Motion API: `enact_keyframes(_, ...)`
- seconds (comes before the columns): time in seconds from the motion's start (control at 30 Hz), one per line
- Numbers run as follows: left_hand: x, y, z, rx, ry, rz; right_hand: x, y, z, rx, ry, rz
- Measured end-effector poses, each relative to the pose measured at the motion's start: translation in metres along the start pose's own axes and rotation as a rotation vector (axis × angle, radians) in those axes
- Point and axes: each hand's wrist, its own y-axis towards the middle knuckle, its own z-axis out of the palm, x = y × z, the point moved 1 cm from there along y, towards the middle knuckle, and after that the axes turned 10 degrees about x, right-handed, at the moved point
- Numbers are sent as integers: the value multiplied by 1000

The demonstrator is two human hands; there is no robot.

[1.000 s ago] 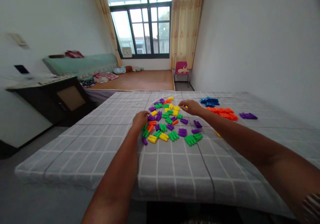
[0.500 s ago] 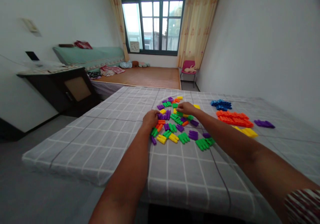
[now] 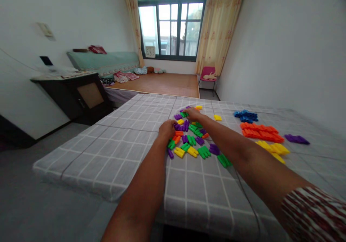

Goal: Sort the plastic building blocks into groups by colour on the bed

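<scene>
Purple, green, yellow and orange ribbed plastic pieces (image 3: 191,140) lie scattered on the grey cloth with white checks (image 3: 108,141), mostly between my two forearms. I see my left hand (image 3: 167,129) curled at the cluster's left edge, beside purple pieces, and my right hand (image 3: 193,114) bent over its far end; whether either grips anything, I cannot tell. Rightward sit a blue plastic pile (image 3: 245,116), an orange plastic pile (image 3: 261,132) and a yellow plastic pile (image 3: 273,150).

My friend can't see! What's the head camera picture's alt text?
A person's left hand and right hand are among scattered colourful pieces on a grey checked cloth. Separate blue, orange, yellow and purple groups lie to the right; a window is beyond.
</scene>
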Motion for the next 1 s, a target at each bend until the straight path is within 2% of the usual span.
enact_keyframes(0.07, 0, 1, 0, -1, -7, -1, -4, 2, -5, 54, 26, -8)
enact_keyframes(0.13, 1, 2, 1, -3, -17, -9, -13, 1, -12, 55, 46, 29)
enact_keyframes(0.27, 1, 4, 3, 2, -30, -38, -41, -1, -27, -158, 23, 263)
enact_keyframes(0.33, 1, 4, 3, 3, -35, -44, -53, 0, -30, -197, 27, 344)
enact_keyframes(0.47, -1, 5, 2, 2, -44, -43, -57, 9, -21, -155, 24, 335)
enact_keyframes(0.6, -1, 5, 3, -10, -24, -34, -43, 23, -5, -81, 10, 243)
enact_keyframes(0.7, 0, 4, 3, -10, -18, -41, -36, 26, -2, -66, 15, 207)
enact_keyframes(0.77, 0, 3, 3, -12, -19, -30, -37, 21, -7, -86, 66, 217)
enact_keyframes(0.87, -1, 2, 3, -14, -13, -15, -49, 3, -23, -130, 192, 305)
enact_keyframes(0.93, -2, 2, 2, -14, -4, -28, -58, -13, -33, -64, 320, 345)
enact_keyframes(1.0, -2, 2, 2, -16, 2, -42, -64, -26, -40, 78, 482, 342)
